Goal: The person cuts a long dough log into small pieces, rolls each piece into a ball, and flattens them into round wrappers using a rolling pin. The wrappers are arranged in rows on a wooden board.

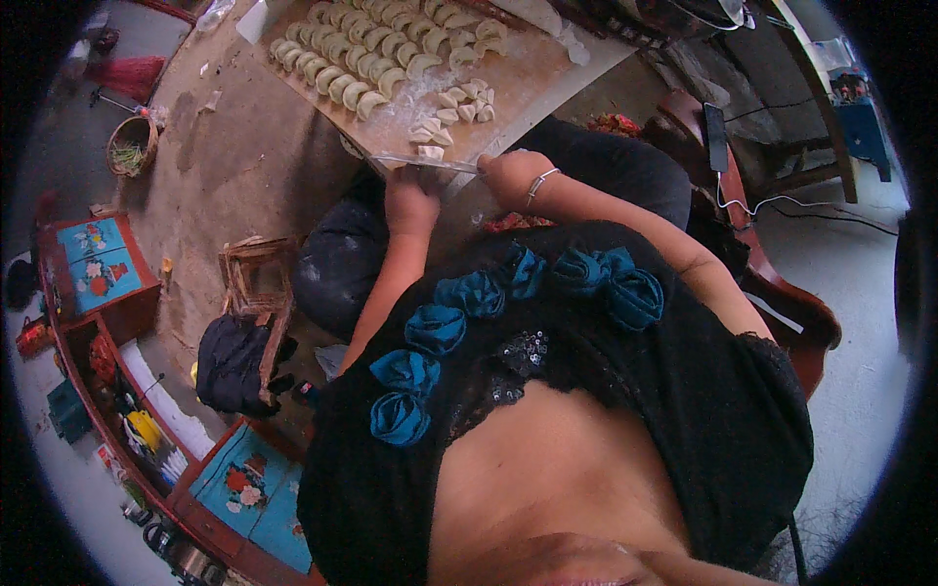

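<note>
My right hand (516, 178) grips the handle of a kitchen knife (432, 161), whose blade lies across the near corner of a floured wooden board (538, 69). Right at the blade is a small white piece of dough (430, 152). Close against the near side of the knife is my left hand (412, 196); its fingers are partly hidden, and I cannot tell what they hold. Just past the blade lie a few cut dough pieces (431, 132), with a second cluster of dough pieces (467, 101) farther right. Rows of folded dumplings (355, 55) cover the board's far left.
Left of me stand a small wooden stool (258, 275) and a dark cloth (233, 364). A wicker basket (132, 146) holds green stalks. Along the left runs a cabinet with painted blue panels (99, 256). At right, a phone (714, 135) trails a white cable (769, 201) by a wooden chair (791, 315).
</note>
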Tool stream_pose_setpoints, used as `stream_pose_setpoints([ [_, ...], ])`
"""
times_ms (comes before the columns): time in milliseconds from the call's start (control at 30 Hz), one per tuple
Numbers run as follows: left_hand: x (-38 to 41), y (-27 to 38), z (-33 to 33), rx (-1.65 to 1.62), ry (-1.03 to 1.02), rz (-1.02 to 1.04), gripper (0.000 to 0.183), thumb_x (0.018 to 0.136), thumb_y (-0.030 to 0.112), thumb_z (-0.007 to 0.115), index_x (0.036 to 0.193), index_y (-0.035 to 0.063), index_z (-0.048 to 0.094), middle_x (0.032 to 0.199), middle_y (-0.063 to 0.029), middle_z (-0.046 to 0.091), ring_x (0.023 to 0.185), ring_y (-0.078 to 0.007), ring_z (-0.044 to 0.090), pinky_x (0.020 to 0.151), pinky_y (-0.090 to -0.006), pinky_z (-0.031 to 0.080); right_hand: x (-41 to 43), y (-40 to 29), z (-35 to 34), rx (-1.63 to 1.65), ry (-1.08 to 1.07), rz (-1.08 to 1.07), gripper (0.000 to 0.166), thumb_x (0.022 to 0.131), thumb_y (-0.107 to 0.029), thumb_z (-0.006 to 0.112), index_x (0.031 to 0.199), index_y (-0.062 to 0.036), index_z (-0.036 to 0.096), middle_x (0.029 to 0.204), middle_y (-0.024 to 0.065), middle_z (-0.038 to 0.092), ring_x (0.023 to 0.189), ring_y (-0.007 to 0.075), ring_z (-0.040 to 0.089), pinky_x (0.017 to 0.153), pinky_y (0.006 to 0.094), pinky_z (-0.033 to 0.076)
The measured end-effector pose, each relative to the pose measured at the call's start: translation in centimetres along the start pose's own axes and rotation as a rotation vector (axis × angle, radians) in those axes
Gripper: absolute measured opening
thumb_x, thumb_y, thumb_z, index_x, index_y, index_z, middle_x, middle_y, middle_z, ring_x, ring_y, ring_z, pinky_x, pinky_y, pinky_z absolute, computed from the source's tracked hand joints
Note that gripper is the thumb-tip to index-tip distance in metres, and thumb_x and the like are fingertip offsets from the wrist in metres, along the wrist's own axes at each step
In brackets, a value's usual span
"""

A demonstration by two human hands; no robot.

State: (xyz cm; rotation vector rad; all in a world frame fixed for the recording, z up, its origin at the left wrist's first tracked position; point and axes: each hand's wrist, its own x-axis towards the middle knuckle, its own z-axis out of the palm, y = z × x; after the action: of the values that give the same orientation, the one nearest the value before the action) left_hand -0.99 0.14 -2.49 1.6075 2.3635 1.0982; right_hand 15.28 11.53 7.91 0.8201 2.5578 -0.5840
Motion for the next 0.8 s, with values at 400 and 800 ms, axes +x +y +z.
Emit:
stream_pose_setpoints([
  [400, 0.6, 1.3, 0.2, 0.118, -0.010, 0.183, 0.039, 0.073, 0.010, 0.063, 0.112, 0.0085, 0.059, 0.107, -0.0171, 0.058, 0.095, -0.0389, 0.055, 0.081, -0.0457, 0.046, -0.1, 0.4, -0.3, -0.007, -0.063, 0.033, 0.030, 0.084, -0.017, 0.051, 0.110, -0.0027, 0.056, 0.093, 0.0195, 0.067, 0.089, 0.0359, 0.065, 0.073, 0.0461, 0.052],
  [800, -0.5, 1.2, 0.7, 0.203, -0.100, 0.161, 0.040, 0.081, 0.024, 0.064, 0.117, 0.0066, 0.060, 0.119, -0.0198, 0.056, 0.108, -0.0414, 0.051, 0.095, -0.0465, 0.041, 1.2, 0.7, -0.4, -0.110, -0.198, -0.019, 0.025, 0.077, -0.015, 0.061, 0.097, -0.0009, 0.065, 0.097, 0.0189, 0.067, 0.094, 0.0325, 0.065, 0.077, 0.0426, 0.053],
])
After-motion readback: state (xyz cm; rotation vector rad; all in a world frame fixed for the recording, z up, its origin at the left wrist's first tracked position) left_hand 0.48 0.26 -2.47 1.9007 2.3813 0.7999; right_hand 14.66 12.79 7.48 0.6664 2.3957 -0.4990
